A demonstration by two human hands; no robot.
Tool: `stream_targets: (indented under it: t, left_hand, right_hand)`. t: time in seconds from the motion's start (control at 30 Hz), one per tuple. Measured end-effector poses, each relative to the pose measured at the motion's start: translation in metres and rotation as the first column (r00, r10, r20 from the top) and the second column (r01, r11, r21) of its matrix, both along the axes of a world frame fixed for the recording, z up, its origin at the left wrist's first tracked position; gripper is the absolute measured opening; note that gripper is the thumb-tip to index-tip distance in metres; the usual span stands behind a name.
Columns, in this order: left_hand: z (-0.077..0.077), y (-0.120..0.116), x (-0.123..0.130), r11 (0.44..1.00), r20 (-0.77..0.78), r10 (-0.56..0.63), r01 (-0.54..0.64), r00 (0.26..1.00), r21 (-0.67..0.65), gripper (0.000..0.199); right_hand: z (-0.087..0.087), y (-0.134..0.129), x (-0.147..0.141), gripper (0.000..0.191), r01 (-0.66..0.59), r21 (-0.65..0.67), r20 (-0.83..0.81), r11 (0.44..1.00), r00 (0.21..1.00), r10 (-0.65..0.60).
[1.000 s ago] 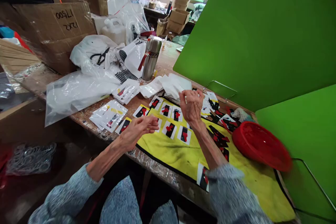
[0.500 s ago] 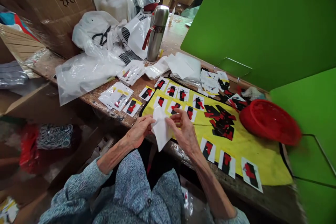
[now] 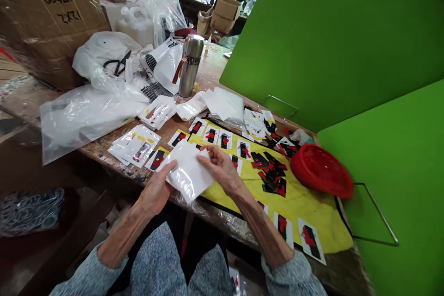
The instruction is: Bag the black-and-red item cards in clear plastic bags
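A glossy white sheet or packet (image 3: pixel 189 173) is held above the front edge of the table. My left hand (image 3: pixel 157 192) grips its left side, thumb on top. At its right upper edge my right hand (image 3: pixel 222 169) pinches it between thumb and fingers. Behind lies a yellow cloth (image 3: pixel 312 212) bearing several white cards with black and red pieces, such as one card (image 3: pixel 311 240) at the front right. A pile of loose black and red pieces (image 3: pixel 272 173) rests on the cloth's middle. Beside the left hand is another card (image 3: pixel 157 159).
A red basin (image 3: pixel 322 171) sits at the right near green panels (image 3: pixel 329 32). A steel thermos (image 3: pixel 190 67) stands behind, with plastic bags (image 3: pixel 83 111) and a large cardboard box (image 3: pixel 52 23) at the left. Stacked white packets (image 3: pixel 135 144) lie left of the cloth.
The white sheet has turned from a narrow, folded-looking view to a broad, flat one. Both hands have shifted left in view and remain on it. The whole view has shifted.
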State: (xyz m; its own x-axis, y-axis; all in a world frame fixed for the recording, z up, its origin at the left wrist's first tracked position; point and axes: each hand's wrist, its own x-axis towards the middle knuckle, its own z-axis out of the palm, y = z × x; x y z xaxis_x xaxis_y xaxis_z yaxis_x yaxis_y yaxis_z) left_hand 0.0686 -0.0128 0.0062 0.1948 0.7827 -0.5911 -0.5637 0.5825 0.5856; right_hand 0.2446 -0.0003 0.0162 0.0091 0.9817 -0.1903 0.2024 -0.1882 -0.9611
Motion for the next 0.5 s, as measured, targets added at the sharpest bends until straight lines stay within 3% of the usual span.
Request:
stream_targets:
  t: [0.1,0.13,0.17,0.2,0.3,0.33,0.37,0.43,0.5]
  left_hand:
    - [-0.005,0.001,-0.002,0.999,-0.062,0.019,-0.016,0.998,0.043,0.033]
    - [-0.007,0.000,-0.002,0.999,-0.074,0.009,-0.006,0.997,0.042,0.035]
    - [-0.008,-0.001,-0.003,0.999,-0.083,-0.002,0.006,0.997,0.042,0.038]
    - [-0.009,-0.003,-0.003,0.999,-0.092,-0.012,0.017,0.996,0.046,0.041]
    - [-0.014,-0.005,-0.005,0.994,-0.128,-0.048,0.060,0.991,0.093,0.044]
    - [-0.017,-0.005,-0.006,0.990,-0.143,-0.066,0.083,0.987,0.116,0.044]
    - [-0.019,-0.005,-0.007,0.984,-0.158,-0.086,0.108,0.984,0.138,0.043]
    - [-0.023,-0.006,-0.010,0.971,-0.186,-0.126,0.160,0.974,0.178,0.043]
    - [-0.025,-0.008,-0.013,0.952,-0.210,-0.175,0.220,0.962,0.213,0.042]
  right_hand:
    - [0.016,0.062,0.031,0.034,0.153,0.076,0.123,0.985,0.979,-0.161]
    - [0.022,0.085,0.042,0.032,0.238,0.107,0.238,0.965,0.937,-0.257]
    - [0.028,0.105,0.051,0.032,0.346,0.161,0.388,0.924,0.839,-0.382]
    - [0.033,0.123,0.058,0.036,0.392,0.191,0.439,0.900,0.786,-0.436]
    - [0.041,0.142,0.059,0.050,0.402,0.343,0.579,0.849,0.621,-0.528]
    - [0.042,0.135,0.054,0.046,0.338,0.377,0.627,0.862,0.592,-0.506]
    - [0.042,0.122,0.047,0.037,0.250,0.354,0.653,0.901,0.624,-0.429]
    - [0.038,0.083,0.031,0.034,-0.029,0.138,0.573,0.990,0.818,-0.056]
    - [0.030,0.039,0.019,0.037,-0.279,-0.024,0.335,0.960,0.903,0.271]
